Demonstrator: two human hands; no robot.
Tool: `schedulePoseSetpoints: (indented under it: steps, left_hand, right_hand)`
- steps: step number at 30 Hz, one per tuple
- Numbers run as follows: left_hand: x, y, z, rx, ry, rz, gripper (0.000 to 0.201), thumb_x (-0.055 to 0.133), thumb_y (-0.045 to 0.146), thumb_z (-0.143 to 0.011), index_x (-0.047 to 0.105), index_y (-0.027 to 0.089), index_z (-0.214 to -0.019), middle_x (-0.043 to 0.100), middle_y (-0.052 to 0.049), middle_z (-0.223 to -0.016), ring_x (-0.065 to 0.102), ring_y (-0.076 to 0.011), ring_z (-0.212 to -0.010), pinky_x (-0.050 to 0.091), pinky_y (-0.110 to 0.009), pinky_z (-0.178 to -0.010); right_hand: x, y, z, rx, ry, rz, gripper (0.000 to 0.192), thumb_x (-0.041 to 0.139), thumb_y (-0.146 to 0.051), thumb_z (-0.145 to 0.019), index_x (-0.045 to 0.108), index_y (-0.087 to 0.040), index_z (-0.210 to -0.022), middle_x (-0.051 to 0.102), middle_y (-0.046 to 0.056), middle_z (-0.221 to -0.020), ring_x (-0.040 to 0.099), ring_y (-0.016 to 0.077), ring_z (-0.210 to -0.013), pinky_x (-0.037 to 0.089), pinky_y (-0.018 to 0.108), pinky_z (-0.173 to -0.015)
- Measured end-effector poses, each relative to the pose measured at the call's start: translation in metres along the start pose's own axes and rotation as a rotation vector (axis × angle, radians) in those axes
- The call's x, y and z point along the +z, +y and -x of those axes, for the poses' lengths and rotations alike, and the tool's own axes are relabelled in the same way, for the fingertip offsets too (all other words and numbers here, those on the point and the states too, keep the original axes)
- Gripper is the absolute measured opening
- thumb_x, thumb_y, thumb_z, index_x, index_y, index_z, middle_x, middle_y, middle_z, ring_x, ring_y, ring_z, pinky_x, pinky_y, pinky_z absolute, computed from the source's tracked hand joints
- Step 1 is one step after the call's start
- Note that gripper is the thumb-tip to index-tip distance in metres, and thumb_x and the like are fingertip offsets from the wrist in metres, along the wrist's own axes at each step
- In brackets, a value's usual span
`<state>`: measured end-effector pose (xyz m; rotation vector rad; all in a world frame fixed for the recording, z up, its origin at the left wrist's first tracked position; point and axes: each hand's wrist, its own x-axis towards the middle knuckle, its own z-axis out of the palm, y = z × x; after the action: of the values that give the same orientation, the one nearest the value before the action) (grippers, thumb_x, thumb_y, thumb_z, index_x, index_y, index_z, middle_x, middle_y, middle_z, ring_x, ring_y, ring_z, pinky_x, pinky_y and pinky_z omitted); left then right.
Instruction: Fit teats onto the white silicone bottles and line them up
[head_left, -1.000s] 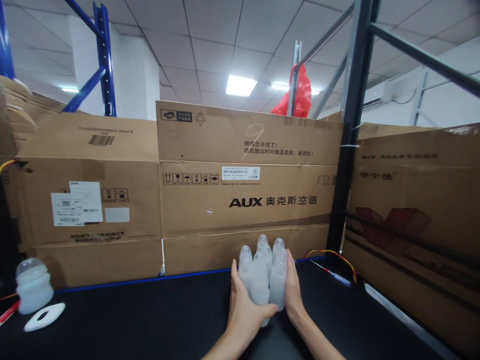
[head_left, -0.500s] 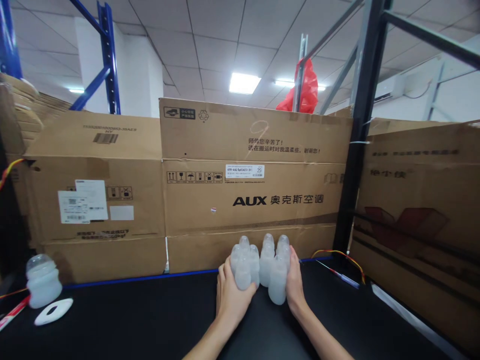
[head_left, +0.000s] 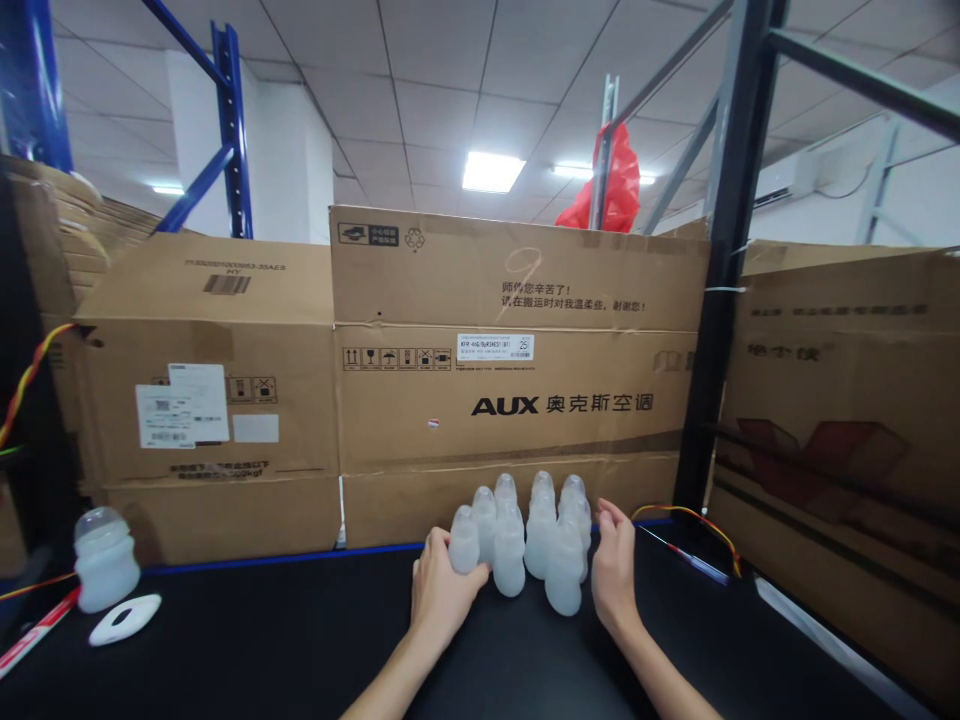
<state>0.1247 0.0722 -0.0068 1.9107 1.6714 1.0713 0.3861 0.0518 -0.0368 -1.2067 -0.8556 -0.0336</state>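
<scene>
Head view, lower middle of the frame: a cluster of frosted bottles [head_left: 525, 535] stands upright on the black table [head_left: 262, 640] against the cardboard boxes [head_left: 517, 370]. Her left hand [head_left: 439, 595] wraps the leftmost bottle [head_left: 464, 540], fingers curled around it. The right hand [head_left: 615, 575] is open beside the cluster, just apart. They look light, stiff and smooth, easily toppled; best gripped round the body. A lone bottle [head_left: 105, 558] sits far left.

Bright ceiling panel [head_left: 493, 171] — warped edges
</scene>
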Motion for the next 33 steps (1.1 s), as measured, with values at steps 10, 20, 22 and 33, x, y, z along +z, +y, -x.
schedulePoseSetpoints:
  steps: [10, 20, 22, 33]
  left_hand:
    - [-0.014, -0.009, -0.011, 0.046, -0.005, -0.049, 0.033, 0.083, 0.038, -0.081, 0.063, 0.027, -0.106, 0.072, -0.004, -0.113, 0.068, -0.0261, -0.112, 0.045, -0.029, -0.084]
    - [-0.003, -0.008, -0.023, 0.035, -0.083, -0.062, 0.038, 0.078, 0.034, -0.087, 0.058, 0.027, -0.119, 0.07, 0.001, -0.095, 0.071, -0.0219, -0.093, 0.039, -0.028, -0.07]
    - [0.0, -0.007, -0.026, 0.026, -0.094, -0.059, 0.048, 0.077, 0.033, -0.088, 0.052, 0.026, -0.128, 0.07, 0.002, -0.096, 0.072, -0.0219, -0.092, 0.039, -0.028, -0.07]
    - [-0.004, 0.003, 0.007, 0.113, -0.051, -0.081, 0.037, 0.053, 0.044, -0.1, 0.044, 0.025, -0.13, 0.065, 0.001, -0.09, 0.071, -0.023, -0.084, 0.044, -0.031, -0.076]
  right_hand:
    - [-0.039, -0.06, -0.013, -0.504, -0.272, 0.232, 0.036, 0.069, -0.053, -0.096, 0.062, -0.023, -0.116, 0.061, 0.004, -0.101, 0.06, 0.0244, -0.087, 0.05, 0.038, -0.08]
    - [-0.039, -0.053, -0.01, -0.601, -0.465, 0.398, 0.035, 0.065, -0.042, -0.103, 0.061, -0.026, -0.133, 0.065, 0.006, -0.115, 0.067, 0.0199, -0.076, 0.055, 0.033, -0.07]
    - [-0.041, -0.052, -0.01, -0.603, -0.452, 0.4, 0.034, 0.064, -0.042, -0.103, 0.062, -0.025, -0.132, 0.065, 0.006, -0.112, 0.065, 0.0191, -0.072, 0.055, 0.032, -0.067]
    - [-0.055, -0.058, -0.029, -0.551, -0.161, 0.316, 0.035, 0.065, -0.049, -0.099, 0.068, -0.022, -0.121, 0.064, 0.006, -0.101, 0.056, 0.0163, -0.062, 0.052, 0.031, -0.057]
